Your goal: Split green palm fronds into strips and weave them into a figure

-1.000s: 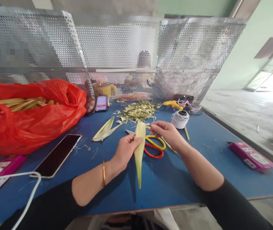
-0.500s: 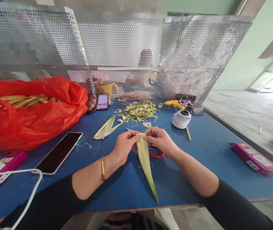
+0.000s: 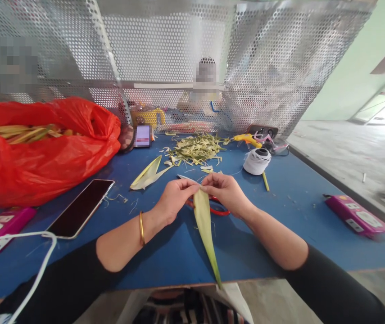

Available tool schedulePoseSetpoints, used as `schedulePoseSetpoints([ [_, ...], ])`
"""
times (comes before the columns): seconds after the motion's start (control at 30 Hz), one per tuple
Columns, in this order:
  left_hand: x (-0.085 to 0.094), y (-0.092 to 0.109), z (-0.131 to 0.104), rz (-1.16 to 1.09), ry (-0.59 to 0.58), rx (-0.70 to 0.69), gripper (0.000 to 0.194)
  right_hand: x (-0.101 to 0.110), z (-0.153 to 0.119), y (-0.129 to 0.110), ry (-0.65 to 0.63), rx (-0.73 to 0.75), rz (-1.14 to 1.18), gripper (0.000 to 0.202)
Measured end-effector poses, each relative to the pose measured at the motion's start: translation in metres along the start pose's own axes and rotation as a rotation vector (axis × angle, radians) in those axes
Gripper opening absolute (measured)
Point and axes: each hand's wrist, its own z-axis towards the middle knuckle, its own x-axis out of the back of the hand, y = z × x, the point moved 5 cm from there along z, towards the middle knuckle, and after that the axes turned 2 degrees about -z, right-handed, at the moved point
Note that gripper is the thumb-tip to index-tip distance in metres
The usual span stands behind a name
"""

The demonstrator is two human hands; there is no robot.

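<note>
My left hand (image 3: pixel 176 198) and my right hand (image 3: pixel 225 192) meet over the blue table, both pinching the broad upper end of a long pale green leaf, like a corn husk (image 3: pixel 205 229). Its narrow greener tip hangs toward me, reaching the table's front edge. Under my hands lie red-handled scissors (image 3: pixel 222 212), partly hidden, with the blade tip showing beyond my left fingers. A heap of shredded husk trimmings (image 3: pixel 197 149) sits farther back. Left of it rests another folded husk (image 3: pixel 149 174). A spool of white thread (image 3: pixel 257 162) stands to the right.
At left are a red plastic bag (image 3: pixel 53 164) of husks, a dark phone (image 3: pixel 80 208) and a white cable (image 3: pixel 45 261). A yellow glue gun (image 3: pixel 248 139) lies back right, a magenta box (image 3: pixel 357 215) far right. A perforated metal screen (image 3: pixel 165 49) closes the back.
The view has tilted slightly downward, so the tabletop things appear a little higher. My fingers have closed nearer together at the husk's upper end, still pinching it.
</note>
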Motion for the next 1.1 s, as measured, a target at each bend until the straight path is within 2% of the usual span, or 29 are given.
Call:
schedulePoseSetpoints([
  [0.17,-0.0006,-0.0008,0.0011,0.034,0.000,0.013,0.012,0.0017,0.0010,0.0036,0.025,0.029,-0.054,0.023],
  [0.37,-0.0011,0.0003,0.0001,0.058,0.027,0.013,0.009,0.0023,0.0021,0.0075,-0.011,0.010,-0.096,0.028],
  [0.53,-0.0017,0.0001,0.0002,0.037,0.038,-0.001,0.010,0.0020,0.0012,0.0047,-0.022,0.115,-0.197,0.019],
  [0.67,-0.0003,0.0003,0.0019,0.029,0.049,-0.016,0.009,0.0007,-0.0009,0.0003,0.030,0.185,-0.243,0.016],
  [0.83,0.0020,0.0026,0.0014,0.097,0.089,-0.091,0.010,-0.0031,-0.0020,0.0044,0.038,0.011,0.005,0.037],
  [0.93,0.0008,0.0022,0.0011,0.132,0.076,-0.110,0.010,-0.0056,-0.0035,0.0058,0.021,-0.074,0.057,0.037],
  [1.1,0.0003,-0.0002,0.0024,0.126,0.080,-0.101,0.010,-0.0052,-0.0032,0.0052,0.027,-0.029,0.019,0.034],
])
